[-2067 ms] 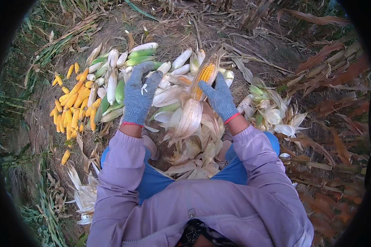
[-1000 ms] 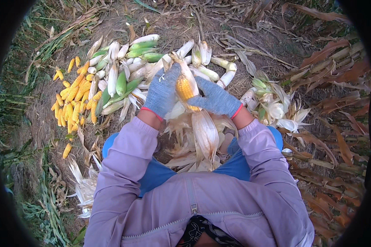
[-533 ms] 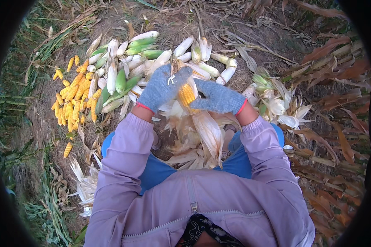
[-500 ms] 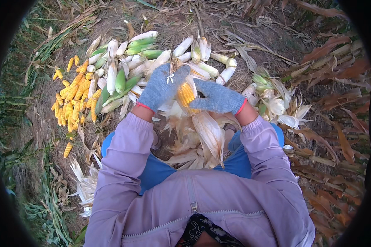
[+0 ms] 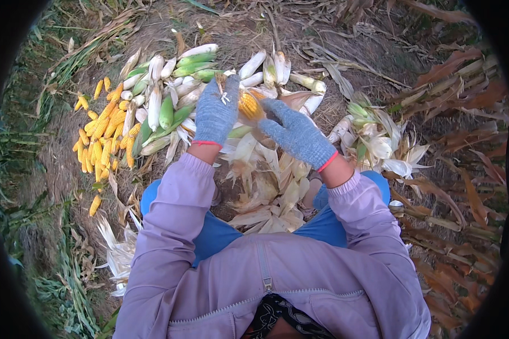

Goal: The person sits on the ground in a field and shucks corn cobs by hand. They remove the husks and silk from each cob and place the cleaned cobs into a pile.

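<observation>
A partly husked ear of corn [image 5: 249,106] shows yellow kernels between my two gloved hands. My left hand [image 5: 216,113], in a grey-blue knit glove with a red cuff, is closed around the ear. Dry stalk bits stick out at the top of that hand. My right hand [image 5: 300,135], gloved alike, is beside the ear with fingers stretched and thumb apart. A tan husk leaf [image 5: 297,100] shows just beyond its fingers; I cannot tell if it is joined to the ear. Loose husks [image 5: 266,189] lie below my hands, between my legs.
Bare yellow ears [image 5: 104,135] are heaped at the left. Unhusked ears, white and green [image 5: 167,110], lie in a pile beyond my hands. More husks [image 5: 382,144] rest at the right, near dry cornstalks [image 5: 464,186]. Another husk bunch [image 5: 117,251] lies by my left leg.
The long husk that hung below the ear is gone from there. My left hand has moved slightly left with the ear. My right hand's fingers have straightened and moved up beside it.
</observation>
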A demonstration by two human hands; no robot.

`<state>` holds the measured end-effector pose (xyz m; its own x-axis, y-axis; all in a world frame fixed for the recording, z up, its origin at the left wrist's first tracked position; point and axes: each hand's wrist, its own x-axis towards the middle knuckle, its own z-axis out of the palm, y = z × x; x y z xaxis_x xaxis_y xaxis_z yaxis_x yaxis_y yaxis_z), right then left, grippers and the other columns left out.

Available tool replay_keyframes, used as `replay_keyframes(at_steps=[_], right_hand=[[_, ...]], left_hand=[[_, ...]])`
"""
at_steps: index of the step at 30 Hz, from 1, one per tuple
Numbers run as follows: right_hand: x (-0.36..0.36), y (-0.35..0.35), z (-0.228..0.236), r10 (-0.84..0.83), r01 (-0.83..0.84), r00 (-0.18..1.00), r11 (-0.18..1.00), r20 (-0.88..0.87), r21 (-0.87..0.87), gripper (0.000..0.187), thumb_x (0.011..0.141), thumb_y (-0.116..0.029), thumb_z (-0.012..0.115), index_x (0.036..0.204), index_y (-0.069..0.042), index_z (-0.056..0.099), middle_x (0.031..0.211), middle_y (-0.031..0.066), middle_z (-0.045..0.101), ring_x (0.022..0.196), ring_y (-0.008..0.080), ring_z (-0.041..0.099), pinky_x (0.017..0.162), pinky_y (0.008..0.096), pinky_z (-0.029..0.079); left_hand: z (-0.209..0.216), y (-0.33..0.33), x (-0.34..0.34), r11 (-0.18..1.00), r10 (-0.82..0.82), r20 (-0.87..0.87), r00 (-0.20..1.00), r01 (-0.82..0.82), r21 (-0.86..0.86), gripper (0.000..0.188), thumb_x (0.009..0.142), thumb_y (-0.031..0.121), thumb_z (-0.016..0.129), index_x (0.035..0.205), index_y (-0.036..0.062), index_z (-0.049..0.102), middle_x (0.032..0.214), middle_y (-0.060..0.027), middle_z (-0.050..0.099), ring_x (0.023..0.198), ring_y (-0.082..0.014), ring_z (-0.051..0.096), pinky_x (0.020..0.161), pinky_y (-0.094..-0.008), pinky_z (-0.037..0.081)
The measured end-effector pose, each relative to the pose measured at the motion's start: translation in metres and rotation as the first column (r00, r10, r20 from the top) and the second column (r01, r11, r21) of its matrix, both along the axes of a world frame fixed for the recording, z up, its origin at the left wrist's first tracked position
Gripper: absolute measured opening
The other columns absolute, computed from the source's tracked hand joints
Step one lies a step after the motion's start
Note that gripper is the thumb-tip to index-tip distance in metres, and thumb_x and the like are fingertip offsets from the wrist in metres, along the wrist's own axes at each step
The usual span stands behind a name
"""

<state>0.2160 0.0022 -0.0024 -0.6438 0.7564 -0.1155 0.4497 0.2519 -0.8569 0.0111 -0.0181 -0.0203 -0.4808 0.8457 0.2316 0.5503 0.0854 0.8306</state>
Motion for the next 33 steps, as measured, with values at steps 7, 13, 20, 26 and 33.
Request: replay_keyframes(at_steps=[7, 13, 20, 26, 33], right_hand=[[-0.009, -0.015, -0.028, -0.056, 0.038, 0.969, 0.996, -0.241, -0.080, 0.073, 0.096, -0.035, 0.059, 0.146, 0.008, 0.029, 0.142, 0.0281, 0.045, 0.134, 0.0345, 0.045, 0.111, 0.0391, 0.036], [-0.013, -0.009, -0.032, -0.114, 0.042, 0.895, 0.984, -0.430, -0.173, 0.071, 0.097, -0.028, 0.060, 0.149, 0.007, 0.026, 0.140, 0.0210, 0.047, 0.130, 0.0247, 0.047, 0.109, 0.0347, 0.038], [-0.016, -0.013, -0.007, -0.220, 0.101, 0.833, 0.962, -0.507, -0.252, 0.055, 0.100, -0.024, 0.055, 0.144, 0.003, 0.035, 0.129, 0.0131, 0.053, 0.121, 0.0179, 0.050, 0.105, 0.0322, 0.039], [-0.015, -0.008, -0.006, -0.268, 0.180, 0.833, 0.958, -0.484, -0.222, 0.044, 0.102, -0.026, 0.050, 0.135, 0.003, 0.045, 0.121, 0.0099, 0.057, 0.112, 0.0158, 0.052, 0.099, 0.0310, 0.042], [-0.014, 0.009, -0.027, -0.368, 0.301, 0.895, 0.915, -0.252, -0.268, 0.048, 0.100, -0.034, 0.053, 0.131, 0.002, 0.049, 0.111, 0.0086, 0.061, 0.103, 0.0194, 0.058, 0.093, 0.0322, 0.046]], left_hand=[[0.006, 0.005, 0.014, 0.998, 0.063, 0.446, 0.893, -0.042, -0.056, 0.041, 0.098, 0.036, 0.058, 0.105, -0.0041, 0.064, 0.088, -0.0168, 0.066, 0.082, -0.0253, 0.062, 0.074, -0.0393, 0.048], [-0.003, -0.002, 0.019, 0.989, -0.052, 0.205, 0.977, 0.021, 0.148, 0.046, 0.098, 0.038, 0.059, 0.113, -0.0053, 0.058, 0.098, -0.0116, 0.062, 0.086, -0.0165, 0.059, 0.074, -0.0332, 0.049], [0.008, -0.012, 0.035, 0.975, -0.152, 0.693, 0.705, -0.010, 0.223, 0.046, 0.099, 0.038, 0.059, 0.120, -0.0022, 0.057, 0.103, -0.0078, 0.063, 0.089, -0.0132, 0.059, 0.075, -0.0301, 0.050], [-0.023, -0.019, 0.011, 0.977, -0.055, -0.720, 0.691, 0.185, 0.102, 0.044, 0.101, 0.015, 0.050, 0.139, -0.0061, 0.045, 0.130, -0.0180, 0.057, 0.114, -0.0268, 0.058, 0.100, -0.0361, 0.045], [-0.016, -0.026, 0.020, 0.957, -0.257, -0.350, 0.901, 0.287, 0.036, 0.048, 0.097, 0.003, 0.046, 0.145, -0.0023, 0.040, 0.137, -0.0215, 0.053, 0.123, -0.0298, 0.054, 0.107, -0.0394, 0.040]])
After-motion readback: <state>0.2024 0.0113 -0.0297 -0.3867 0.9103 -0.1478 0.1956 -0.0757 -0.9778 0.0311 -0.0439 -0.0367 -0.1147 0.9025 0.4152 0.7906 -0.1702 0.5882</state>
